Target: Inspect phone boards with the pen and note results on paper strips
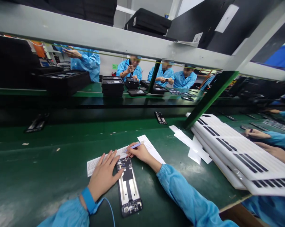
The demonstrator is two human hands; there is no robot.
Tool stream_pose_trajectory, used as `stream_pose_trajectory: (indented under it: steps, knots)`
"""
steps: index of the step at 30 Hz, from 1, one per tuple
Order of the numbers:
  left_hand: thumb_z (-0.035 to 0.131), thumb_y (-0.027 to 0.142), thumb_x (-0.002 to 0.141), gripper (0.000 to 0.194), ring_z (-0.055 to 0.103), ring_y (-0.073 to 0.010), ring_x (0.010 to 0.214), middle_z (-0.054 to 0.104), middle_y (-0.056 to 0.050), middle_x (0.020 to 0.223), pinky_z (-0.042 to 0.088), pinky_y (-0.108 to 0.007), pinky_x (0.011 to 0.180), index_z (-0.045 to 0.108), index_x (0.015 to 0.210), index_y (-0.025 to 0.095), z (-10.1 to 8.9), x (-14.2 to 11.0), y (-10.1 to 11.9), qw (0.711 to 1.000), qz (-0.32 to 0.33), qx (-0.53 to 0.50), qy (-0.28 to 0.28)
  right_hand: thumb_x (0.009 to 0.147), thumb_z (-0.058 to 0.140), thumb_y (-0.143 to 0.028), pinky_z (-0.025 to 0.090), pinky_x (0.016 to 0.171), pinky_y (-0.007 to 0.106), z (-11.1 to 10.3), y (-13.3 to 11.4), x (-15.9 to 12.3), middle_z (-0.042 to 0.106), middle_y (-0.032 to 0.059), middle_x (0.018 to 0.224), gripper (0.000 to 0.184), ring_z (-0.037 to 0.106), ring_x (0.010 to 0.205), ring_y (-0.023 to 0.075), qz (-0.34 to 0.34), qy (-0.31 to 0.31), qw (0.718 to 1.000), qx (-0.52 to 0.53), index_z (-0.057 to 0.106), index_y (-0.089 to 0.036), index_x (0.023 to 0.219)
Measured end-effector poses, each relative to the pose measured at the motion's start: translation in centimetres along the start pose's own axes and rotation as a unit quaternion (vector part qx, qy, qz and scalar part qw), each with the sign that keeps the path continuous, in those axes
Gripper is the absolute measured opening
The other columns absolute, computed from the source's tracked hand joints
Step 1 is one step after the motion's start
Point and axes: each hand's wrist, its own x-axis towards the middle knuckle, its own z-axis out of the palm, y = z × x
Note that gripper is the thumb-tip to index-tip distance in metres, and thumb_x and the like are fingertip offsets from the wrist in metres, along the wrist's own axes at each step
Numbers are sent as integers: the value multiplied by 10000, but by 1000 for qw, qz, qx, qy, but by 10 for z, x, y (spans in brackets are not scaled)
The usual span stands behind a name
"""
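Opened smartphone (129,187) lying on a green workbench (50,171)

From afar, I'm seeing a pale shelf beam (85,31) crossing the room view, with blue-coated co-workers (89,64) working beyond stacked black trays (113,88). A slanting green post (210,99) is blocking part of the far side; white plastic trays (218,134) are piling up at right, loose paper slips (188,142) lying beside them. The left hand (104,176) is resting spread, clutching nothing, over a label sheet (91,166), thumb at the phone's edge. Above the phone, the right hand (140,153) is pinching a slim lavender tool (137,145).
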Motion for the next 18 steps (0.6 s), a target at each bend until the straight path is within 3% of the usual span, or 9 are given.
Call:
stream_pose_trajectory:
  steps: [8, 11, 15, 18]
  knots:
    - [453, 540, 934, 522, 337, -282, 1372, 393, -65, 1475, 284, -520, 1123, 482, 1340, 214, -2, 1, 0, 1000, 8, 4, 9, 628, 797, -541, 580, 612, 291, -2, -6, -3, 713, 76, 708, 482, 706, 645, 210, 7, 2, 999, 41, 660, -118, 811]
    - [449, 520, 944, 514, 298, -297, 1388, 356, -88, 1495, 281, -533, 1118, 483, 1336, 190, -8, 0, 2, 1000, 5, 2, 21, 631, 804, -560, 594, 655, 315, 0, -16, -16, 715, 75, 718, 499, 710, 668, 218, -7, 37, 998, 54, 662, -123, 824]
    - [505, 471, 923, 574, 237, -300, 1412, 293, -111, 1521, 228, -541, 1140, 398, 1405, 177, -26, -9, 8, 996, 78, -29, 16, 698, 785, -546, 598, 632, 298, 13, -17, -64, 723, 91, 749, 468, 709, 666, 211, -25, 111, 990, 82, 668, -124, 861]
    - [585, 445, 866, 581, 262, -309, 1399, 333, -113, 1496, 214, -552, 1142, 438, 1366, 189, -40, -23, 17, 987, 150, -63, -4, 716, 780, -538, 597, 589, 282, 22, -6, -116, 722, 92, 715, 448, 701, 613, 200, 8, 99, 990, 98, 666, -125, 850]
